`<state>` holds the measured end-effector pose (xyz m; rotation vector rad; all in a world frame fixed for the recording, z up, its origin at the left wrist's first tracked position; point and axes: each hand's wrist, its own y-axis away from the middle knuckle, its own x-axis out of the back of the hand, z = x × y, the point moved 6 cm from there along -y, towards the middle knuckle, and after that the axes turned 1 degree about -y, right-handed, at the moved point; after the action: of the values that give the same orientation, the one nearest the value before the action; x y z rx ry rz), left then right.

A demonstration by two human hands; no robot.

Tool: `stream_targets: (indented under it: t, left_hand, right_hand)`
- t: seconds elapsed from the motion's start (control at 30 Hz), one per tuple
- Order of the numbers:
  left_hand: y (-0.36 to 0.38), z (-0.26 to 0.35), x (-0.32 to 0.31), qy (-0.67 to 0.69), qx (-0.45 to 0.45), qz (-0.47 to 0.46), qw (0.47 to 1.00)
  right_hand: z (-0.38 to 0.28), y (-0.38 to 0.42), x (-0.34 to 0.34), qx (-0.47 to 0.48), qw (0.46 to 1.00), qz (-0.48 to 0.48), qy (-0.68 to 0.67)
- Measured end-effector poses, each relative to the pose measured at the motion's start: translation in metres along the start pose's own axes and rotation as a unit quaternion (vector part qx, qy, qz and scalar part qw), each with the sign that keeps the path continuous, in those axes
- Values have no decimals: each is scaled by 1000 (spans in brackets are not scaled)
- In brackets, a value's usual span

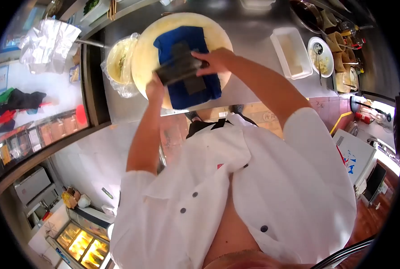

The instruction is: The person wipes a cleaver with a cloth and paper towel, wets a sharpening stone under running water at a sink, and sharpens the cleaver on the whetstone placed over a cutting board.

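Both hands are gripping a dark cleaver blade (182, 68) above the blue cloth (188, 62).
Left hand (155, 86) and right hand (213, 60) are pinching opposite ends (long axis running left-right, slightly tilted) over the round cutting board (146, 49).

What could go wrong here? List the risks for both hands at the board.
1. The dark flat object is gripped by the left hand and right hand; if it has an edge, fingers could get cut.
2. The blue cloth could shift on the round board.
3. The wrapped bowl beside the board could be knocked.
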<state>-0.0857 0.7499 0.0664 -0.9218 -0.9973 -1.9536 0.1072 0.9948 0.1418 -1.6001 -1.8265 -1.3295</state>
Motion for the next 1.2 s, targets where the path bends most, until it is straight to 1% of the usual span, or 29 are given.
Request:
stream_targets:
  t: [0.03,0.07,0.1,0.2,0.23,0.27,0.3,0.37,0.43,0.5,0.53,0.6,0.63,0.67,0.7,0.73,0.77,0.8,0.87,0.9,0.93,0.97,1.0,1.03,1.07,1.1,1.13,1.17,1.2]
  left_hand:
    - [-8,-4,2,80,54,-5,995]
    - [3,-7,0,47,19,3,999]
    - [19,-10,-3,13,-19,13,1000]
    - [72,-43,-26,147,11,-14,989]
    - [82,-51,-31,202,36,-22,978]
    - [78,-50,-29,204,34,-14,978]
    - [73,-50,-27,206,32,-7,978]
    - [72,-56,-27,207,35,5,978]
    - [47,-41,-8,81,46,33,995]
    - [15,-15,20,48,66,64,995]
    - [5,-16,22,43,38,74,996]
    - [11,-37,4,33,51,90,994]
    - [34,-44,-1,29,53,51,997]
    - [74,-38,3,131,81,25,988]
    - [115,-31,9,235,114,6,965]
    - [157,-24,14,328,152,-7,932]
    - [157,-29,14,238,109,-34,964]
    - [158,-35,14,147,64,-52,986]
    - [130,-52,-4,84,70,-47,993]
    - [98,-59,-8,67,59,-54,995]
    - [76,-41,10,69,27,49,996]
    - [43,-43,11,62,36,84,994]
    - [21,-42,14,70,4,142,987]
    - [10,-42,16,81,20,131,988]
    - [16,-44,12,83,36,108,990]
    - [29,-46,8,86,52,87,991]
    - [46,-48,4,89,67,67,991]
    - [78,-43,10,82,56,56,993]
    - [115,-32,19,75,45,44,995]
  right_hand:
    - [-4,-2,6,-15,1000,-3,23]
    - [-9,-4,14,-28,999,-3,47]
    - [-5,-1,-2,-13,999,-18,26]
    - [-17,48,-45,-19,998,-48,23]
    - [-27,66,-58,-44,992,-94,75]
    - [-47,84,-50,-54,985,-127,101]
    - [-48,80,-49,-51,987,-121,97]
    - [-40,60,-52,-35,993,-90,62]
    - [-19,6,-29,-21,998,-51,41]
    - [-16,-26,3,38,999,28,8]
    - [-28,-27,16,4,998,8,55]
    - [-22,-22,-3,16,999,-6,32]
    - [-13,-14,-25,10,999,-29,21]
    - [-29,8,-27,4,997,-46,56]
    - [-26,26,-49,41,998,-39,20]
    - [-33,47,-59,48,997,-52,43]
    - [-54,64,-50,-9,986,-122,116]
    - [-51,60,-50,7,991,-101,86]
    - [-39,44,-53,44,997,-58,25]
    - [-35,20,-43,28,997,-55,54]
    - [-37,0,-22,19,996,-56,73]
    - [-32,-21,-10,31,997,-37,57]
    - [-33,-29,-4,29,998,-32,54]
    - [-35,-35,2,27,998,-27,52]
    - [-37,-39,9,25,998,-19,52]
    - [-36,-32,4,61,997,24,46]
    - [-27,-24,-14,16,998,-36,49]
    - [-28,-8,-27,26,997,-46,63]
    - [-29,12,-41,50,997,-50,24]
